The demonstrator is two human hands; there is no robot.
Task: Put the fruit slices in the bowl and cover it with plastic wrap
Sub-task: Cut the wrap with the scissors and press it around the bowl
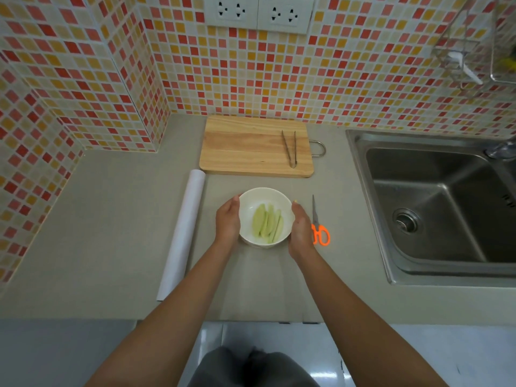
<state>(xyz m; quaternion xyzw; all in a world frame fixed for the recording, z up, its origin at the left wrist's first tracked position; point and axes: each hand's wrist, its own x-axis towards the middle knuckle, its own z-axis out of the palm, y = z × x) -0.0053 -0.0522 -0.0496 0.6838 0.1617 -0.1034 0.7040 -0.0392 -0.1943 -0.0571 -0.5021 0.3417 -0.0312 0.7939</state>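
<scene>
- A round white ceramic bowl (265, 201) sits on the grey countertop (111, 233), in front of the person and nearer to them than the cutting board.
- Pale green fruit slices (267, 223) lie side by side inside the bowl, long and narrow, running roughly front to back.
- The left hand (228, 220) cups the bowl's left wall, fingers lightly curved against the side.
- The right hand (300, 227) cups the bowl's right wall in the same way; the bowl is held between the two palms.
- Whether a film already lies over the bowl's rim cannot be told.
- A long white roll of plastic wrap (183, 233) lies on the countertop to the left of the bowl, apart from it, set at a slight angle.
- Orange-handled scissors (318, 223) lie just right of the right hand, blades pointing away from the person.
- A rectangular light wooden cutting board (251, 146) lies beyond the bowl, near the tiled wall, with slim metal tongs (290, 148) resting on its right part.
- A stainless steel sink (435, 202) fills the right side.
</scene>
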